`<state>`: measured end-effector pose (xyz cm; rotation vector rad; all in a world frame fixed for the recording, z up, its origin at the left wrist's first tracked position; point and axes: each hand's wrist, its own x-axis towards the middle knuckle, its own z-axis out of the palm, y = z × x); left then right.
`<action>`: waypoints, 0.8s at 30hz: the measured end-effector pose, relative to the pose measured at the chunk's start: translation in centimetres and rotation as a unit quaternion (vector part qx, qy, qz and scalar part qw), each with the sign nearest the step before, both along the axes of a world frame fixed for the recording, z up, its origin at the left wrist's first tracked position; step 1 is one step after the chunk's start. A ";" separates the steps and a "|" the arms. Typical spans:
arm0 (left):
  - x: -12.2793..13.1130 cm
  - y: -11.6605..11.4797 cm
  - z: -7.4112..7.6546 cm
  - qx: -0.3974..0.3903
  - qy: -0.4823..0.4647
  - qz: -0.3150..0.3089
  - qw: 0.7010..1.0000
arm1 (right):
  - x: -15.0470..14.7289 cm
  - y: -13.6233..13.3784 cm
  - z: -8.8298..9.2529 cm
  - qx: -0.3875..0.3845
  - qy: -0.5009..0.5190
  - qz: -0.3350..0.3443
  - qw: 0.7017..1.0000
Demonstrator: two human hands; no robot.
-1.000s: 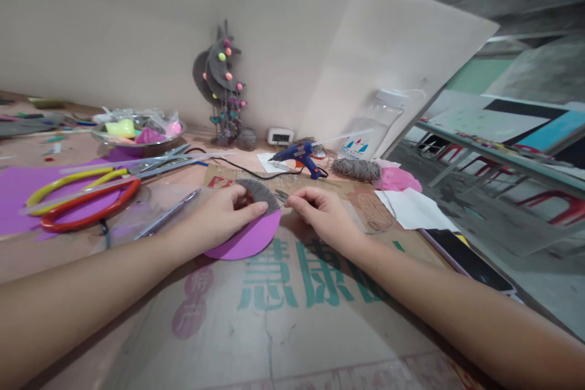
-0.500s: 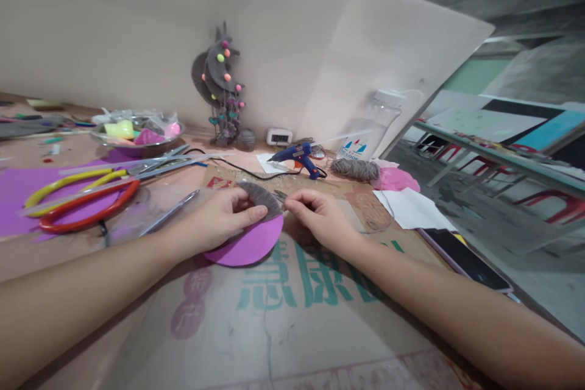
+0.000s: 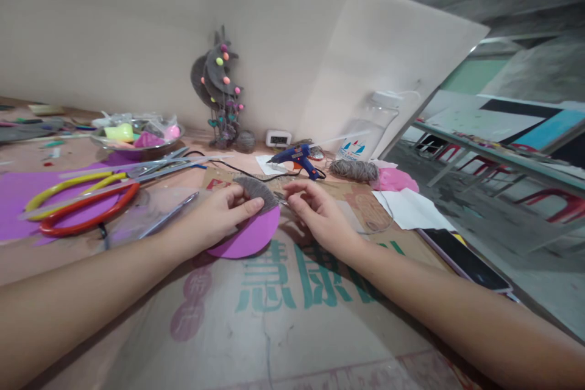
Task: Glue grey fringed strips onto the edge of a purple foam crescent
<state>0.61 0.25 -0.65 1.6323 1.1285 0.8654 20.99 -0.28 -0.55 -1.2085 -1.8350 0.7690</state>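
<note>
My left hand (image 3: 235,204) grips a purple crescent-edged paper disc (image 3: 249,234), its thumb lying on the part wrapped in grey yarn (image 3: 260,192). The lower part of the disc is bare purple. Just right of the wrapped edge, my right hand (image 3: 315,210) pinches a short dark-grey bit that looks like the yarn's working end; the fingers partly hide it. A thin grey strand (image 3: 384,228) runs from the grey yarn skein (image 3: 354,169) toward my right hand. Both hands are above a printed cardboard sheet (image 3: 219,329).
Yellow- and red-handled scissors (image 3: 91,207) and a pen (image 3: 169,214) lie left. Behind are a metal bowl (image 3: 137,145), a blue glue gun (image 3: 297,155), a small clock (image 3: 278,138) and a bottle (image 3: 365,128). A phone (image 3: 466,259) lies right; a grey moon ornament (image 3: 222,79) leans on the wall.
The disc has tilted and shifted up slightly in my left hand. My right fingers have lifted and spread a little, staying close to the wrapped edge.
</note>
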 end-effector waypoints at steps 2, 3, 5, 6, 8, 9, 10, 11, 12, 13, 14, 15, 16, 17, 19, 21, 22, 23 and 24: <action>-0.1 0.1 -0.3 0.015 0.006 0.013 1.000 | 0.1 -0.2 0.1 0.014 0.015 -0.022 1.000; -0.1 0.1 -0.4 0.022 0.011 0.020 1.000 | 0.1 -0.4 0.2 0.021 0.008 -0.026 0.999; -0.2 0.2 -0.6 0.031 0.021 0.035 0.999 | 0.0 -0.7 0.3 0.028 -0.027 -0.011 0.999; -0.2 0.2 -0.6 0.034 0.025 0.041 0.998 | -0.1 -0.8 0.4 0.027 -0.047 0.006 0.999; -0.3 0.3 -0.7 0.041 0.039 0.052 0.997 | -0.3 -1.0 0.5 0.020 -0.074 0.042 0.996; -0.3 0.3 -0.8 0.048 0.051 0.055 0.996 | -0.5 -1.1 0.5 0.017 -0.081 0.058 0.995; -0.4 0.3 -0.8 0.059 0.064 0.057 0.995 | -0.6 -1.2 0.5 0.012 -0.087 0.070 0.994; -0.4 0.4 -0.8 0.072 0.075 0.057 0.993 | -0.7 -1.2 0.5 0.005 -0.090 0.081 0.993; -0.3 0.4 -0.9 0.083 0.081 0.055 0.992 | -0.7 -1.2 0.4 -0.004 -0.090 0.088 0.992; -0.3 0.5 -0.9 0.089 0.075 0.050 0.992 | -0.7 -1.1 0.4 -0.011 -0.085 0.090 0.992; -0.2 0.5 -1.0 0.087 0.056 0.040 0.994 | -0.7 -1.0 0.4 -0.013 -0.078 0.084 0.993; -0.2 0.5 -1.0 0.081 0.025 0.030 0.996 | -0.7 -1.0 0.4 -0.010 -0.068 0.067 0.995; -0.1 0.5 -1.0 0.075 -0.010 0.023 0.997 | -0.6 -0.9 0.4 0.002 -0.057 0.042 0.997; -0.1 0.5 -1.0 0.070 -0.039 0.017 0.997 | -0.5 -0.9 0.4 0.020 -0.043 0.015 0.999; -0.1 0.4 -0.9 0.073 -0.052 0.014 0.996 | -0.2 -0.9 0.4 0.069 -0.025 -0.036 0.997; -0.2 0.1 -0.7 0.077 -0.016 0.006 0.997 | 0.2 -1.0 0.4 0.123 -0.045 -0.059 0.990; -0.2 0.0 -0.6 0.075 -0.001 -0.008 0.997 | 0.4 -1.0 0.3 0.157 -0.076 -0.053 0.983; -0.3 -0.2 -0.5 0.072 0.004 -0.025 0.997 | 0.6 -1.0 0.2 0.195 -0.121 -0.037 0.973; -0.3 -0.3 -0.4 0.070 -0.001 -0.039 0.997 | 0.8 -1.0 0.2 0.235 -0.174 -0.012 0.956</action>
